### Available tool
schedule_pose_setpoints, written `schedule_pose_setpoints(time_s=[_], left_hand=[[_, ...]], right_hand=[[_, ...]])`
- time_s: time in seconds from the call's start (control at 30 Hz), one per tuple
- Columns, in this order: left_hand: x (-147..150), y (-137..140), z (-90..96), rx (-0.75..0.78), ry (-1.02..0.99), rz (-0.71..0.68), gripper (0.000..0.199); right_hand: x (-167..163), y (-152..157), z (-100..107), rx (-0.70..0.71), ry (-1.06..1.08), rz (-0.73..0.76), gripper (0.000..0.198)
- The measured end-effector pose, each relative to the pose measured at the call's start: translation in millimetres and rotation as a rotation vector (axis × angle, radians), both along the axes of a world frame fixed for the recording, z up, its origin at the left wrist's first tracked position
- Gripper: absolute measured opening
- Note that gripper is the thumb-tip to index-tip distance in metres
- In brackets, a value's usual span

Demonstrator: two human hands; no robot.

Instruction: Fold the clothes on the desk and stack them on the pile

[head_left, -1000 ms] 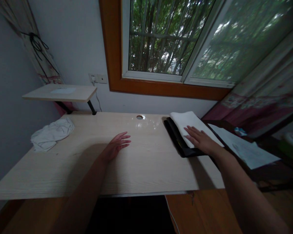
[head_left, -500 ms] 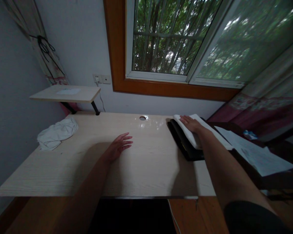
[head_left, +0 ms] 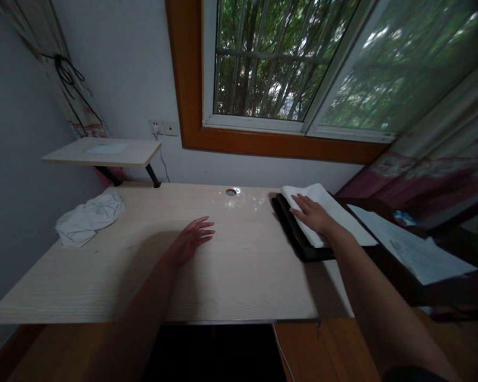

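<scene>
My right hand lies flat with its fingers spread on a folded white cloth. Beneath the cloth is a black folder or bag, its left and front edges showing at the desk's right end. Over the middle of the pale wooden desk is my left hand, fingers apart and holding nothing. Whether its underside touches the desktop I cannot tell.
A crumpled white cloth lies at the desk's left end, below a small raised shelf with a paper on it. Right of the desk, a sheet of paper rests on a dark surface. A cable hole sits near the back edge.
My right hand has shifted slightly right and down over the white cloth, whose left edge now lies flatter. The left hand keeps its pose. The view has moved a little.
</scene>
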State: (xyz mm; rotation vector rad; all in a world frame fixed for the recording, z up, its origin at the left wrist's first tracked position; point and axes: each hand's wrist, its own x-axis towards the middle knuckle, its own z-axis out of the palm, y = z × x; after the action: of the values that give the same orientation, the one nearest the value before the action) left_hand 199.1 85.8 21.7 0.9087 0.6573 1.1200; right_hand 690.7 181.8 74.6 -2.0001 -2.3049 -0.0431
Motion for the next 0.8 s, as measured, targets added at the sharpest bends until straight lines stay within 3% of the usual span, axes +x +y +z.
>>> schedule_pose_setpoints(time_s=[0.23,0.37,0.53,0.8], left_hand=[[0,-1,2.8,-0.006,0.015,-0.001,0.052],[0,0,1.8,0.010,0.020,-0.009,0.054],[-1,1,-1.7,0.023,0.025,-0.023,0.053],[0,1,-2.5,0.023,0.004,-0.022,0.053]], right_hand=[[-7,-59,-9,0.084,-0.112,0.098,0.077],[-14,-71,-7,0.085,-0.129,0.083,0.077],[-24,-49,-2,0.002,-0.114,0.035,0.080],[-44,27,4,-0.082,-0.117,-0.034,0.076]])
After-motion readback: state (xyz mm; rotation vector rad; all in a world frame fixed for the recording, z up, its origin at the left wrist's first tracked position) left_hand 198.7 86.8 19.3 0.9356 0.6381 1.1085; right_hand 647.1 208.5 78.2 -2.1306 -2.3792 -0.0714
